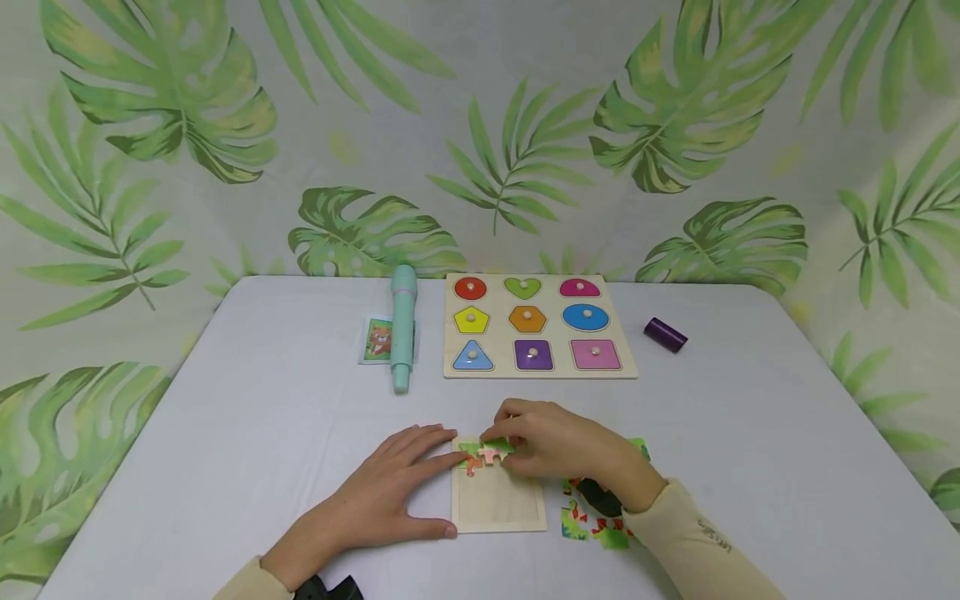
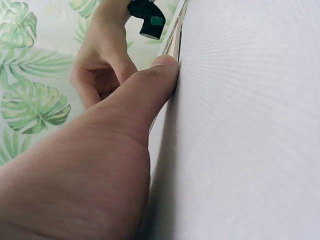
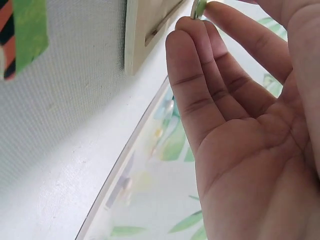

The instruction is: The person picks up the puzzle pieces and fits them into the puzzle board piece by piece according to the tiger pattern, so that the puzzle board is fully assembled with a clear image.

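A shallow wooden puzzle tray [image 1: 498, 504] lies in front of me on the table. Fingers and thumb extended, my left hand [image 1: 382, 492] rests along its left edge; one fingertip touches a green-and-orange jigsaw piece [image 1: 469, 458] in the top left corner. Above the tray's upper part, my right hand [image 1: 551, 433] pinches another jigsaw piece [image 1: 493, 452], green and pink in the head view. Its thin edge [image 3: 198, 9] shows between the fingertips in the right wrist view. The left wrist view shows my left thumb [image 2: 160, 75] against the tray's side.
Several loose jigsaw pieces [image 1: 573, 525] lie right of the tray, partly under my right wrist. Behind stand a shape-peg board [image 1: 498, 337], a teal microphone-like stick [image 1: 402, 333] across a small picture card [image 1: 377, 340], and a dark purple cylinder [image 1: 666, 335].
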### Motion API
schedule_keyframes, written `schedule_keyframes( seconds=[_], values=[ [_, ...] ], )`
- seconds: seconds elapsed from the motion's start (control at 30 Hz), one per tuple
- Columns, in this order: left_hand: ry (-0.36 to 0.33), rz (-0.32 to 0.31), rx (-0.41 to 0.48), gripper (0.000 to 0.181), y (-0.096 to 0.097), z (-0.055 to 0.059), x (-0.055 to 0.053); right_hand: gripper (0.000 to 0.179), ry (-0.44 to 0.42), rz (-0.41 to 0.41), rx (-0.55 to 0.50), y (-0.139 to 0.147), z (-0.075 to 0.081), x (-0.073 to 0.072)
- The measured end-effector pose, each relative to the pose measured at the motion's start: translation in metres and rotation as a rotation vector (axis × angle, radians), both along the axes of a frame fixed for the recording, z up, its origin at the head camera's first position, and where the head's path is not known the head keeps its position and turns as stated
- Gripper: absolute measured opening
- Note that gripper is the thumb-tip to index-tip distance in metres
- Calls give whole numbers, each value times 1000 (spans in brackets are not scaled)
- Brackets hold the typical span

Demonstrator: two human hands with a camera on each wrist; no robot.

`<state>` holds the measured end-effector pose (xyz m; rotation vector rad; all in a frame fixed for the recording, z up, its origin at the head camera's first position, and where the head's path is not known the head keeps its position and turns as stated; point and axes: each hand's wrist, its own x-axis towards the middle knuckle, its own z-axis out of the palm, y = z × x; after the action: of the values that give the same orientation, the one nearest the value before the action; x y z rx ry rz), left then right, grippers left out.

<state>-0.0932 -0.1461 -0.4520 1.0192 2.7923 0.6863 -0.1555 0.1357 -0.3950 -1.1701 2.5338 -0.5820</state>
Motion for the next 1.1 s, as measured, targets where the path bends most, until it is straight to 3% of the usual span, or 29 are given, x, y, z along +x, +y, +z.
schedule_keyframes(
  seconds=[1.1],
  values=[
    [5,-1,4,87,0,-1,-1,26,21,46,9,-2,-5,0]
  ],
)
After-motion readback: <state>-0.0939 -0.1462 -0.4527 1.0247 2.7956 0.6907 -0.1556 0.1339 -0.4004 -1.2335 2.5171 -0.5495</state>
